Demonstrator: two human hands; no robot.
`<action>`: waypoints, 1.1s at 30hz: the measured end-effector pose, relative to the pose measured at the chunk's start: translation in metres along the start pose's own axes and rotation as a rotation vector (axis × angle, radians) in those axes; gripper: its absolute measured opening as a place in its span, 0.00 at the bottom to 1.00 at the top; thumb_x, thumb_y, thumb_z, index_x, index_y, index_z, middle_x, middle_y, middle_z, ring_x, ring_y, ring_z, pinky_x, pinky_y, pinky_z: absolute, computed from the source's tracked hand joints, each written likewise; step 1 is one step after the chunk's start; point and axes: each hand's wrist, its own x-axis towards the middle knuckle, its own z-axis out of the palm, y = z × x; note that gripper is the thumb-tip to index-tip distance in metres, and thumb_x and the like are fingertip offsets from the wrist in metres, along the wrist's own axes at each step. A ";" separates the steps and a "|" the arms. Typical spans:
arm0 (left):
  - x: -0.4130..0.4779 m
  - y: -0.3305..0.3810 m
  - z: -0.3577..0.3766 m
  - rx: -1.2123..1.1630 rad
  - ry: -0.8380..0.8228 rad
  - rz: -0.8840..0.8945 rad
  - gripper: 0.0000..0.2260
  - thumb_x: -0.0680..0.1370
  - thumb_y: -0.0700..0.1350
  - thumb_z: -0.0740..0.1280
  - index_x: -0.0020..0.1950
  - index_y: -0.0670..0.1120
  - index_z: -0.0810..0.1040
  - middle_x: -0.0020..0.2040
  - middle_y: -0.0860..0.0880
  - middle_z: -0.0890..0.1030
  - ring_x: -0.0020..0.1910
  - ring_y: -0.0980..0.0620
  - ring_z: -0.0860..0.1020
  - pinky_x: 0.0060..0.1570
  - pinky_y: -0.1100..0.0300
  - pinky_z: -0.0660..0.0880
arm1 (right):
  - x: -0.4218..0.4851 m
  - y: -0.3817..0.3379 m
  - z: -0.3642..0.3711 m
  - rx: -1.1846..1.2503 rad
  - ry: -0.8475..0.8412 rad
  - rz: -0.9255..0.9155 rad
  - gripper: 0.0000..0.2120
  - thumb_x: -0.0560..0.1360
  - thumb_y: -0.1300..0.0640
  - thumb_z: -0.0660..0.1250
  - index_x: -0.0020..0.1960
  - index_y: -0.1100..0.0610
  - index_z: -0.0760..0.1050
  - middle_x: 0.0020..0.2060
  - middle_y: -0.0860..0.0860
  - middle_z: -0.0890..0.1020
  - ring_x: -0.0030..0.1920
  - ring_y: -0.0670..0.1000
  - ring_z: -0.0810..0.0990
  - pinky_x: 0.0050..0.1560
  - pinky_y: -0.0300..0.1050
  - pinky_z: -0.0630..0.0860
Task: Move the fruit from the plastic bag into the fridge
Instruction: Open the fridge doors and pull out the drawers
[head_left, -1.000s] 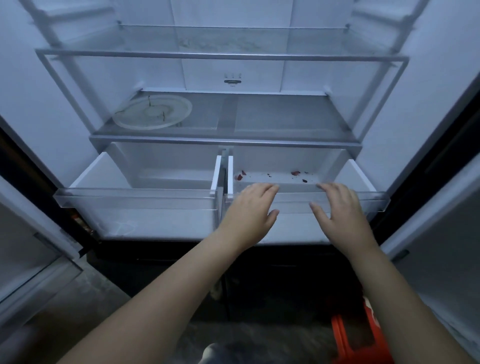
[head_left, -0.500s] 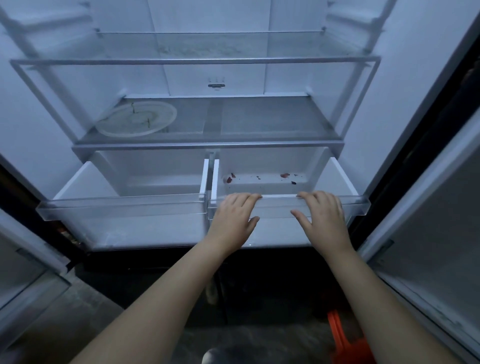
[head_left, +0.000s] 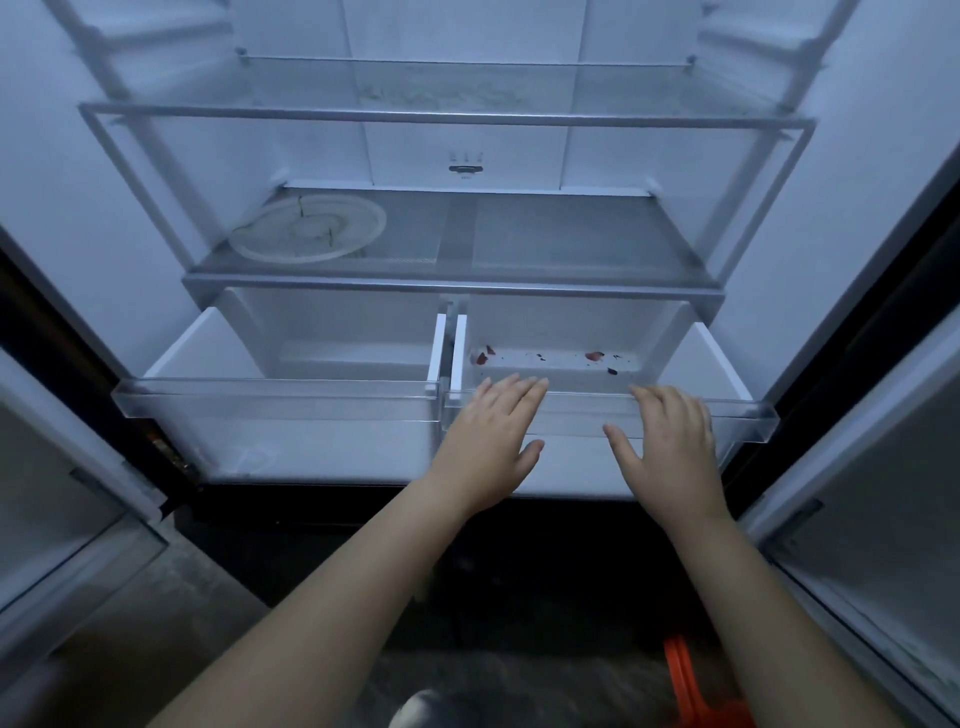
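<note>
The left hand and right hand are laid, fingers extended and gripping nothing, on the front edge of the clear plastic right drawer, drawn out of the open white fridge.

dim, bluish cast | fridge interior brightest | floor in shadow | wide-angle bowing at edges | slightly soft

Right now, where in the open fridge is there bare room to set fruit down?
The left drawer has a bare floor. The shelf above is bare right of the round plate. The right drawer is crowded: red scraps at its back, left hand and right hand on its front rim.
</note>
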 end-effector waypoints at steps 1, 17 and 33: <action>-0.004 -0.005 -0.005 0.021 0.029 -0.004 0.26 0.76 0.51 0.59 0.73 0.43 0.63 0.70 0.46 0.69 0.71 0.46 0.65 0.72 0.50 0.55 | 0.000 -0.006 0.001 0.029 0.005 -0.008 0.24 0.75 0.45 0.57 0.64 0.59 0.71 0.59 0.55 0.75 0.62 0.56 0.70 0.67 0.59 0.64; -0.110 -0.161 -0.074 0.119 0.021 -0.465 0.28 0.78 0.58 0.47 0.74 0.47 0.62 0.74 0.48 0.64 0.74 0.49 0.57 0.72 0.55 0.51 | 0.040 -0.222 0.066 0.243 -0.209 -0.448 0.22 0.76 0.53 0.64 0.67 0.60 0.69 0.62 0.54 0.74 0.63 0.54 0.71 0.64 0.50 0.68; -0.115 -0.167 -0.071 0.044 0.153 -0.438 0.20 0.75 0.53 0.63 0.64 0.46 0.70 0.59 0.48 0.73 0.63 0.48 0.68 0.70 0.50 0.59 | 0.023 -0.250 0.080 0.176 -0.177 -0.356 0.20 0.73 0.59 0.67 0.65 0.55 0.72 0.54 0.50 0.78 0.56 0.53 0.74 0.60 0.48 0.68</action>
